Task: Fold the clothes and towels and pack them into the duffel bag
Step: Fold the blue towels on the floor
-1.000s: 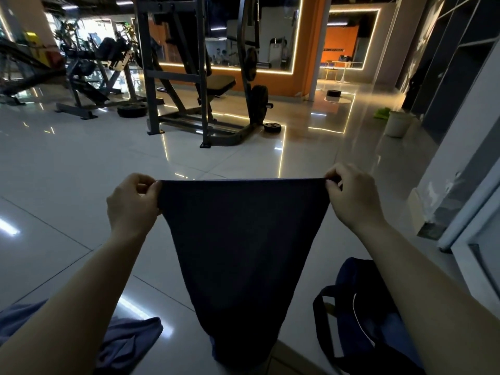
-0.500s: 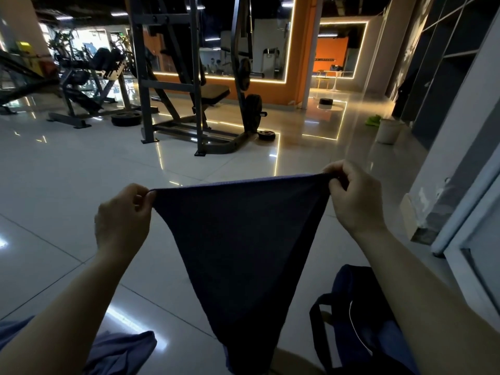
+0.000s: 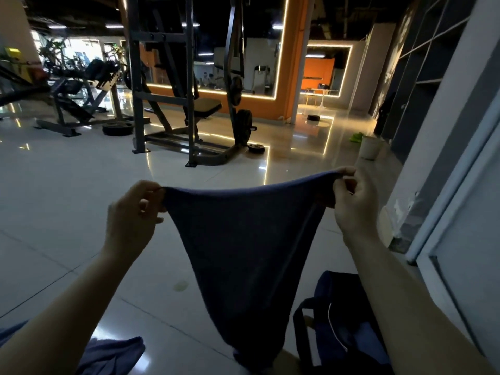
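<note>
At the centre of the frame a dark blue towel [image 3: 243, 253] hangs in the air, its upper edge stretched between two hands and its lower end narrowing toward the bottom edge. The left hand [image 3: 132, 212] pinches the left corner with curled fingers; the right hand [image 3: 354, 201] pinches the right corner slightly higher. A dark duffel bag [image 3: 343, 328] lies on the tiled floor [image 3: 67, 201] at lower right, and another blue cloth [image 3: 113, 355] lies at lower left
</note>
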Tool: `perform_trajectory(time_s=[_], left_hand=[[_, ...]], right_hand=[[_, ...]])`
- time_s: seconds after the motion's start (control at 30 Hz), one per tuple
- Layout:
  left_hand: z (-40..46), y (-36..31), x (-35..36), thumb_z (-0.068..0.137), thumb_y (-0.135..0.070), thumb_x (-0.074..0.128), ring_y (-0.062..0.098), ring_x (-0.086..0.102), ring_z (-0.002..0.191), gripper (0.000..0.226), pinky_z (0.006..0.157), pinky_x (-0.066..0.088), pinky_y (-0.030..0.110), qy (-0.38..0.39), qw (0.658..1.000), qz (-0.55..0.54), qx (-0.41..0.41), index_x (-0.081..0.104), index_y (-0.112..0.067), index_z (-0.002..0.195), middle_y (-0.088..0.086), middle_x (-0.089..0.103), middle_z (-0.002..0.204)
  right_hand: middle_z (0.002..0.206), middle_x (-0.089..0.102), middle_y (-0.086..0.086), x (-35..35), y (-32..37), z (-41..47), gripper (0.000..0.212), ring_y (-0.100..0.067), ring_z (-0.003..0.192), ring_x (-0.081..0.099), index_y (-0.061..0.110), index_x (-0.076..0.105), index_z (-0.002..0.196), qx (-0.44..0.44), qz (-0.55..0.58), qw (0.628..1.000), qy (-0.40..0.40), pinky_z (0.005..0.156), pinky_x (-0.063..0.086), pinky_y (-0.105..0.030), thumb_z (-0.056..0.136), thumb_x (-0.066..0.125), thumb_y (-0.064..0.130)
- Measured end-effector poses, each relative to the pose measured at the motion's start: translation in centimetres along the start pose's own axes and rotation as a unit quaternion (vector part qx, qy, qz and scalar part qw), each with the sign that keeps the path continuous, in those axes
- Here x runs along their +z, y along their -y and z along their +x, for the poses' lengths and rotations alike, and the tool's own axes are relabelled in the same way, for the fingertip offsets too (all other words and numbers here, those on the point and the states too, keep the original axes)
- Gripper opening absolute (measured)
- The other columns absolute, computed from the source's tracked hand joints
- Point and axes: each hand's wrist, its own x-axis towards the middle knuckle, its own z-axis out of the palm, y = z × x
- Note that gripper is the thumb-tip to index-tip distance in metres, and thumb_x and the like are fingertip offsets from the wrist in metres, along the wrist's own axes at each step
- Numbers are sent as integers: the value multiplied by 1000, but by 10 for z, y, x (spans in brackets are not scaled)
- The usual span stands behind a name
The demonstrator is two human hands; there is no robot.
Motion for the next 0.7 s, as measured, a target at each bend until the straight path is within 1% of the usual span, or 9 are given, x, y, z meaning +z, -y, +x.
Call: perform_trajectory(time_s=[0.07, 0.1, 0.17, 0.23, 0.3, 0.4, 0.5, 0.57, 0.7], left_hand=[[1, -23, -4, 93, -25, 52, 22, 68, 81, 3, 51, 57, 25, -55, 993, -71, -75, 55, -25, 94, 7, 64, 93], [2, -33, -8, 95, -22, 52, 22, 68, 85, 6, 52, 58, 25, -67, 985, -111, -118, 55, -18, 98, 7, 64, 94], [3, -53, -15, 97, -22, 51, 22, 68, 87, 11, 58, 59, 26, -66, 970, -167, -166, 55, -14, 103, 7, 64, 94], [3, -73, -25, 97, -25, 52, 24, 68, 88, 9, 64, 61, 32, -76, 972, -165, -151, 56, -17, 100, 8, 64, 95], [3, -91, -38, 95, -29, 56, 25, 68, 88, 6, 66, 61, 40, -102, 979, -136, -114, 58, -23, 94, 8, 65, 96], [9, -116, -60, 94, -31, 59, 28, 67, 85, 11, 68, 59, 49, -126, 985, -92, -77, 62, -22, 97, 7, 65, 94], [15, -132, -81, 92, -37, 59, 28, 68, 83, 16, 71, 57, 52, -140, 985, -79, -64, 63, -23, 96, 7, 67, 92], [20, -140, -93, 92, -36, 61, 29, 68, 82, 15, 72, 57, 52, -138, 986, -79, -60, 63, -22, 95, 7, 68, 91], [25, -149, -103, 92, -30, 61, 29, 68, 80, 11, 71, 58, 51, -110, 988, -88, -70, 64, -20, 95, 6, 67, 88]], right_hand=[[97, 65, -6, -13, 18, -11, 28, -28, 90, 66, 38, 58, 84, 29, 43, 999, -5, 77, 58, -52, 97, 50, 15], [96, 66, -7, -18, 25, -17, 24, -29, 90, 67, 35, 60, 84, 36, 46, 998, 2, 77, 57, -53, 97, 51, 16], [94, 66, -7, -31, 38, -29, 24, -30, 88, 67, 34, 61, 83, 23, 25, 999, 5, 75, 58, -53, 96, 53, 16], [91, 66, -6, -46, 60, -39, 27, -29, 86, 67, 36, 61, 81, -9, 7, 1000, -8, 73, 58, -51, 95, 53, 14], [90, 65, -2, -60, 84, -45, 23, -27, 84, 67, 31, 61, 86, -43, -2, 999, -10, 70, 60, -47, 96, 53, 12], [92, 65, -1, -76, 117, -53, 22, -26, 84, 68, 28, 60, 89, -61, 17, 998, -18, 66, 60, -39, 96, 52, 9], [95, 66, -8, -88, 143, -56, 10, -21, 80, 68, 16, 62, 96, -56, 29, 998, -16, 62, 60, -29, 96, 53, 11], [94, 65, -7, -93, 157, -55, 10, -19, 78, 68, 9, 61, 101, -46, 33, 998, -12, 60, 59, -26, 96, 54, 10], [90, 63, -7, -91, 166, -51, 8, -22, 74, 67, 10, 60, 95, 40, 77, 996, 32, 65, 60, -34, 96, 53, 7]])
